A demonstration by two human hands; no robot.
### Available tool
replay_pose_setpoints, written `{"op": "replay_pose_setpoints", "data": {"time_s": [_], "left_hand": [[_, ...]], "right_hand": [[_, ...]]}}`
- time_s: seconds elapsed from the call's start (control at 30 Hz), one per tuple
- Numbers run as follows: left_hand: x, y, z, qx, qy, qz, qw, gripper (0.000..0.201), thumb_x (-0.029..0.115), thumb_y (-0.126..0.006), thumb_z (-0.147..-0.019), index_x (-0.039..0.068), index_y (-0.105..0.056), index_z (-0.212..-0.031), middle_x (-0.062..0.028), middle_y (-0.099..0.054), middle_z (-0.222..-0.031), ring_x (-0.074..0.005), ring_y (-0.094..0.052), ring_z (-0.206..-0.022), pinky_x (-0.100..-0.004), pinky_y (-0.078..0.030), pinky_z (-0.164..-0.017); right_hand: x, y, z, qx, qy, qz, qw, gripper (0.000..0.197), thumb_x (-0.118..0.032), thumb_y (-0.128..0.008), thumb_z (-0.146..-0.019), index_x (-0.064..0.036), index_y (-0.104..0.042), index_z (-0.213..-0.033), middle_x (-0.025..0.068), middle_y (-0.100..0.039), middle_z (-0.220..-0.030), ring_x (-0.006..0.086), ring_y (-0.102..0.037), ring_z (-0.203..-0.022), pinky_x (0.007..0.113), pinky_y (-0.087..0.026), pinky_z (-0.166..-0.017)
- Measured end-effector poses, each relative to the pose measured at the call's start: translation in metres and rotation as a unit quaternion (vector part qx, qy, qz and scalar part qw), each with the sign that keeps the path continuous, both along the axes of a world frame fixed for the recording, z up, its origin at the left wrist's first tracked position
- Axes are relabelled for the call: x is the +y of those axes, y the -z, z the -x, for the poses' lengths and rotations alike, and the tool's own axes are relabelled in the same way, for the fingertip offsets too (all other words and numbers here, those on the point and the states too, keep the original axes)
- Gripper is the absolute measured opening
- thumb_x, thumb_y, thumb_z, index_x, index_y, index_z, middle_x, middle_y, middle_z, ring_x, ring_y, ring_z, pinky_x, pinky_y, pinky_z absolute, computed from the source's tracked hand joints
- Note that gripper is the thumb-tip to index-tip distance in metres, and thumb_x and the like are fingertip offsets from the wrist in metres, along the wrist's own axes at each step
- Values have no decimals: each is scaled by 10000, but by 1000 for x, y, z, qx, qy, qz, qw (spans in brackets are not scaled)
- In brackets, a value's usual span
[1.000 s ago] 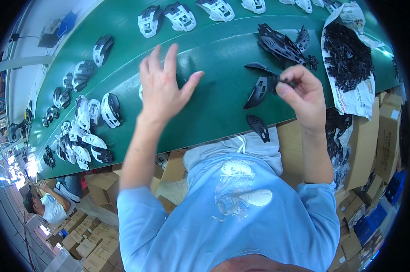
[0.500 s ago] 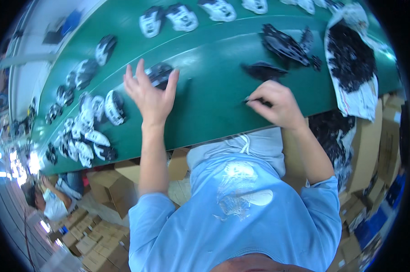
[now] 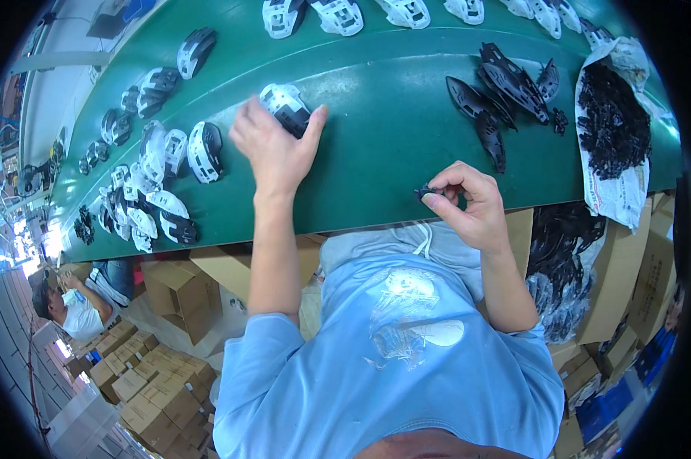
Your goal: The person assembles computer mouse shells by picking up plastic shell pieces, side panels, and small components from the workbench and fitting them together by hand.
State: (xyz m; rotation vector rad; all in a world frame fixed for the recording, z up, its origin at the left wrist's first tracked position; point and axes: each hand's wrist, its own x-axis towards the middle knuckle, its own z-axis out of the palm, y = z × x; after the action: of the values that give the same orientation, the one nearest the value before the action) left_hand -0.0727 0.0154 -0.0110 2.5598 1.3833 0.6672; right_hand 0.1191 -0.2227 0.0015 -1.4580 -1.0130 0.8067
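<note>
My left hand [image 3: 278,153] is over the green table with its thumb and fingers spread apart. A white-and-black curved plastic shell [image 3: 286,107] lies just beyond it, between thumb and fingers; whether they touch it I cannot tell. Lower and to the right, my right hand [image 3: 471,200] pinches a small black plastic part [image 3: 424,191] between thumb and fingertips. Ahead of that hand lie several loose black curved shells [image 3: 489,141]. To their right, a white sack [image 3: 619,197] is heaped with small black parts [image 3: 609,115].
White-and-black shells [image 3: 204,151] cluster on the left of the green table [image 3: 368,145], with a row of white shells [image 3: 338,15] along the far side. Cardboard boxes [image 3: 181,294] stand below the table edge. Another person [image 3: 85,306] sits at far left.
The view has shifted a little. My left hand stays spread by the shell, whose white end now shows. My right hand still pinches the small black part, now turned more into view.
</note>
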Motion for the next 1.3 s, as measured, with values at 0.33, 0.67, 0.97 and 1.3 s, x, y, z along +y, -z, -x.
{"op": "replay_pose_setpoints", "data": {"time_s": [0.33,0.67,0.97,1.3], "left_hand": [[-1,6,6,13,254,-74,964,503,158,-748,-902,-20,-574,-1340,-214,-631,-1292,-403,-589,-1092,-475,-471,-987],[-63,28,-36,-438,218,348,800,598,303,-559,-1060,-40,-376,-1514,-166,-556,-1367,-207,-579,-1154,-349,-484,-989],[-72,37,-40,-375,269,252,850,699,388,-611,-1038,-93,-372,-1486,-224,-542,-1383,-255,-585,-1188,-395,-486,-1016],[-71,29,-34,-253,318,245,880,676,312,-595,-1052,-52,-314,-1548,-170,-493,-1423,-235,-535,-1236,-380,-436,-1072]], "right_hand": [[23,6,6,231,-13,-9,973,106,-28,-719,-973,14,-697,-1067,-8,-662,-955,26,-571,-827,186,-487,-711],[55,0,30,263,40,-88,960,198,-23,-762,-941,-3,-641,-1096,4,-646,-957,33,-584,-852,190,-494,-742],[48,13,25,139,112,-29,984,271,-60,-811,-864,-40,-609,-1043,-4,-684,-834,31,-581,-710,220,-400,-568],[35,1,14,-8,67,36,997,249,-96,-827,-837,-51,-620,-969,-3,-688,-760,51,-497,-617,255,-377,-545]]}}
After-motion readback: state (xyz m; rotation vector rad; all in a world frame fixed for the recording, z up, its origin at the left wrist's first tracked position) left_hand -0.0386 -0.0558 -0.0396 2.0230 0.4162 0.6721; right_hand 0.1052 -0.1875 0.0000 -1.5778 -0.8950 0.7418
